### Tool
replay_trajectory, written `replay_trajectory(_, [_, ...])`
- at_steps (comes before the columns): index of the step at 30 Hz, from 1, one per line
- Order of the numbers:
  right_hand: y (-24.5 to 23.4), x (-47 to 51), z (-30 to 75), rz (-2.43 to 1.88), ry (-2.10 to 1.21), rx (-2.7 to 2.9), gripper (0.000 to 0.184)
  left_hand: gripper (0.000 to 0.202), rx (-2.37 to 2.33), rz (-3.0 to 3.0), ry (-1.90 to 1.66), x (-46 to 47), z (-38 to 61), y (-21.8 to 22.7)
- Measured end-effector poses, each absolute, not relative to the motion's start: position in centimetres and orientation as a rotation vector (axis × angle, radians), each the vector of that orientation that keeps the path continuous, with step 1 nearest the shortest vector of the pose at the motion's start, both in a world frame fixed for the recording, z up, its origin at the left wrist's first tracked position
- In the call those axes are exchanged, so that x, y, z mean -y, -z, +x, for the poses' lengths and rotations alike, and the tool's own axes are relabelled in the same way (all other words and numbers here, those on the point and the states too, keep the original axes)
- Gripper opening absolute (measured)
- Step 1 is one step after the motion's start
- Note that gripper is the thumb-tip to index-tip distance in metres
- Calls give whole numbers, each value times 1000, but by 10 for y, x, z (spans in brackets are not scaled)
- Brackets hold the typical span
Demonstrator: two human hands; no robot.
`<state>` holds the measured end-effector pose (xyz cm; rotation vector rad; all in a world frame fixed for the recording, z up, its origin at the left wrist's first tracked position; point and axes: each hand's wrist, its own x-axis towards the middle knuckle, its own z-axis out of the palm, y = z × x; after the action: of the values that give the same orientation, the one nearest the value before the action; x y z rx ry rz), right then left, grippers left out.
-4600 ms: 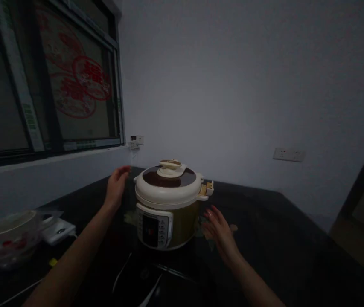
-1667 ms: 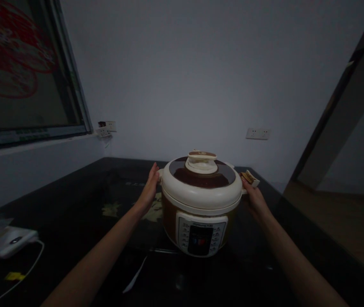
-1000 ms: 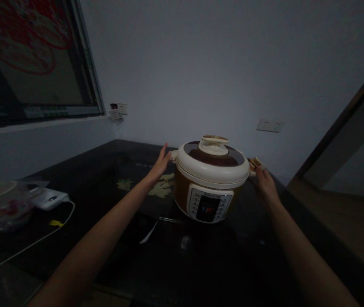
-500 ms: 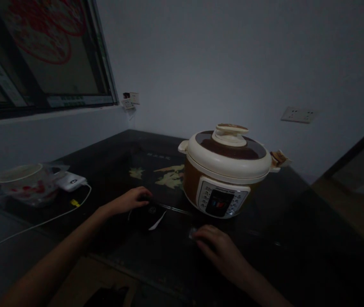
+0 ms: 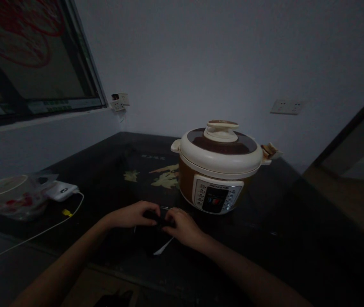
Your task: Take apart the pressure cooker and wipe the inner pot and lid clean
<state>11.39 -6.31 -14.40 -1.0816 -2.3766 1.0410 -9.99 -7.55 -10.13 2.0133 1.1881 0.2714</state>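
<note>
Glossy table [image 5: 100, 179]; hands [image 5: 135, 214] [image 5: 184, 227] pinching dark item [image 5: 161, 221]; round cooker [image 5: 218, 166].

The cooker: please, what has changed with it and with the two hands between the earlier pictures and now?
The cooker moved right along the table, uncovering more of the leaf pattern. The left hand and right hand let go of it and came together, nearer the person, at a dark object, hard to make out. The lid stayed on.

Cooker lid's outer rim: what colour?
The rim is cream; the head view shows it.
</note>
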Motion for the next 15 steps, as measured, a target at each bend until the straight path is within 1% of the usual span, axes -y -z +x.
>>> replay_trajectory(5, [152, 64, 184, -1045, -1357, 2105, 19, 21, -1003, 2003, -277, 72, -43, 105])
replay_trajectory(10, [158, 61, 257, -1102, -1424, 1945, 19, 28, -1096, 2079, -317, 72, 14, 128])
replay_trajectory(12, [160, 63, 277, -1157, -1345, 1927, 19, 32, -1159, 2128, -334, 73, 28, 136])
replay_trajectory(15, [161, 70, 295, -1231, -983, 1963, 14, 37, -1216, 2380, -349, 77, 35, 145])
